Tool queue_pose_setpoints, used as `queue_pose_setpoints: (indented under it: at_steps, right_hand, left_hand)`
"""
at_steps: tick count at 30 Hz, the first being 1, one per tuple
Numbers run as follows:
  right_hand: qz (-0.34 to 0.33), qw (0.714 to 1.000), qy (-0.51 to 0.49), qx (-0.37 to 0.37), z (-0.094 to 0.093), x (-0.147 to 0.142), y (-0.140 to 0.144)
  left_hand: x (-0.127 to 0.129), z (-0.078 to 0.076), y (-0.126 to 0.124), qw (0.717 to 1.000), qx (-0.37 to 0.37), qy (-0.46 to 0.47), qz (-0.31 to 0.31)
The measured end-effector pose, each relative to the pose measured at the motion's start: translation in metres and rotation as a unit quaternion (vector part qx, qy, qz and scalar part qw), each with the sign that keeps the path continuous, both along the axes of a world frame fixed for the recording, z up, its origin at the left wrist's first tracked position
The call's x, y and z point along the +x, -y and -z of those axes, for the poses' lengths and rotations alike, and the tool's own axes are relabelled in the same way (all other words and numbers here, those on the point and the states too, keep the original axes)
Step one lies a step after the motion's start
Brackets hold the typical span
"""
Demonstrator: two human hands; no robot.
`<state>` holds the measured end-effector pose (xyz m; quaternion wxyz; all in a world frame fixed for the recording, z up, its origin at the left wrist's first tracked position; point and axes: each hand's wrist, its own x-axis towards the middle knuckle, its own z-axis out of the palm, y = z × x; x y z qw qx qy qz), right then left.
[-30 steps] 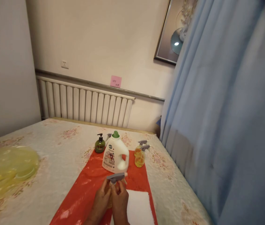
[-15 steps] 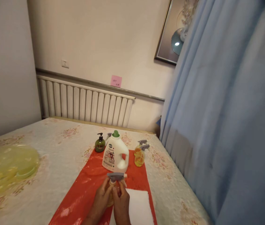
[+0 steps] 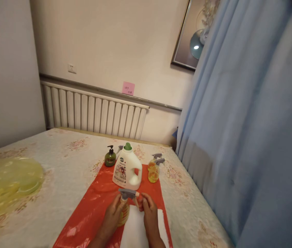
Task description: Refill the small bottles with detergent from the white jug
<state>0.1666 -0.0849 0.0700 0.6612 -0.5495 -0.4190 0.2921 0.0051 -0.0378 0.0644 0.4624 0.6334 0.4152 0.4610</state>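
Note:
My left hand (image 3: 112,213) is wrapped round the neck of a clear spray bottle (image 3: 124,218) with yellow contents and a grey trigger head (image 3: 127,193). The bottle stands upright above the red mat, its nozzle pointing right. My right hand (image 3: 149,212) is beside the pale nozzle tip, fingers curled and closed. Whether those fingertips grip the nozzle, I cannot tell. Just beyond the spray head stands a white jug (image 3: 127,170) with a green cap. Under my hands lies a white cloth or paper sheet (image 3: 132,230).
A red mat (image 3: 94,203) lies on the flowered tablecloth (image 3: 65,165). Two yellow spray bottles (image 3: 153,172) stand right of the jug, and a green pump bottle (image 3: 110,157) stands left. Another grey spray head shows behind the jug. A translucent yellow object (image 3: 9,186) lies far left.
My right hand has left the bottle's neck and moved right, to beside the nozzle tip. My left hand still holds the bottle, and more of its body shows.

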Motion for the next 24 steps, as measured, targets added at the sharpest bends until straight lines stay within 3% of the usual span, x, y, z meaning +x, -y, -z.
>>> queue_pose_setpoints:
  at_steps: [5,12,20,24]
  right_hand:
    - [-0.033,0.997,0.060,0.033,-0.033,-0.005,0.005]
    - [-0.051,0.980,0.179,0.066,-0.052,-0.021,0.013]
    - [0.003,0.947,0.306,0.094,-0.052,-0.037,0.015]
    - [-0.005,0.942,0.323,0.091,-0.047,-0.044,0.015]
  left_hand:
    - [0.000,-0.007,0.003,1.000,-0.004,0.004,-0.008]
    - [-0.001,-0.011,0.004,1.000,-0.003,0.018,-0.005]
    - [0.000,-0.009,0.006,0.999,-0.008,0.039,0.008]
    - [0.001,-0.004,0.004,0.997,-0.020,0.069,-0.010]
